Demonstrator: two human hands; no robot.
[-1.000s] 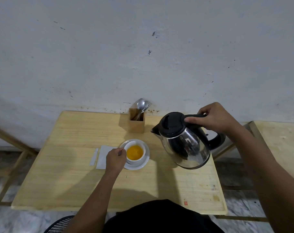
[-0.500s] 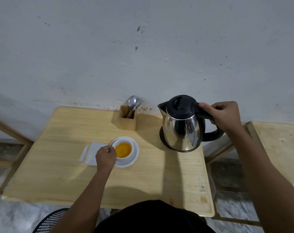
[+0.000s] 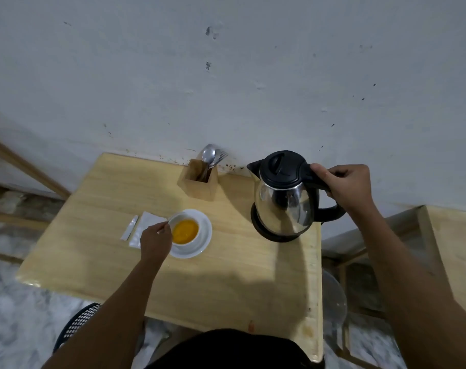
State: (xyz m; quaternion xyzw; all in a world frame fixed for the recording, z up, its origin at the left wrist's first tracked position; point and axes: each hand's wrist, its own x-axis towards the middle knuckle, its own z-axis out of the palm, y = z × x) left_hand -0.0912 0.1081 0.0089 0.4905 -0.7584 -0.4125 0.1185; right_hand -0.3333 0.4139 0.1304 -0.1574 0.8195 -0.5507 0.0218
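While kettle (image 3: 283, 206) is sitting upright centre-right, right hand (image 3: 343, 187) is clamping fingers round its handle | left hand (image 3: 156, 239) is pinching spoon (image 3: 164, 227) at cup (image 3: 185, 231) rim, left of centre

Right hand (image 3: 346, 186): kettle (image 3: 285, 206). Left hand (image 3: 156, 241): cup (image 3: 184, 215).

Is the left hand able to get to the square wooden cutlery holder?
Probably yes: only bare wooden table lies between the left hand and the square wooden cutlery holder, though it pinches a thin stirrer.
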